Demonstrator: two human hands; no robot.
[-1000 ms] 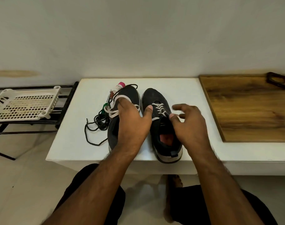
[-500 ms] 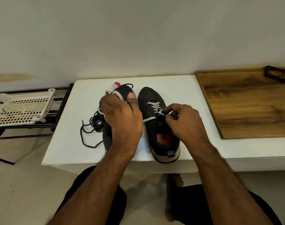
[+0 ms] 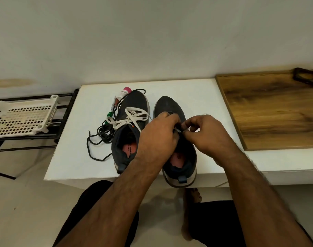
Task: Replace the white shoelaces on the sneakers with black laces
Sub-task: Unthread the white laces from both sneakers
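Two dark sneakers stand side by side on the white table (image 3: 202, 97), toes pointing away from me. The left sneaker (image 3: 130, 107) shows its tied white lace (image 3: 129, 118) and a pink insole. Both my hands are over the lacing of the right sneaker (image 3: 170, 107). My left hand (image 3: 159, 134) and my right hand (image 3: 203, 132) have curled fingers that pinch that shoe's white lace (image 3: 178, 130) between them; most of this lace is hidden. A tangle of black laces (image 3: 100, 138) lies on the table left of the left sneaker.
A pink-capped tube (image 3: 124, 91) and a green-capped pen (image 3: 110, 114) lie beside the left sneaker's toe. A wooden board (image 3: 276, 111) covers the table's right part, a dark object (image 3: 307, 79) at its far corner. A white plastic basket (image 3: 22, 118) sits on a black rack at left.
My left hand left the left sneaker and moved right onto the right sneaker's lacing. My right hand closed on the white lace there. The left sneaker's tied lace is now uncovered.
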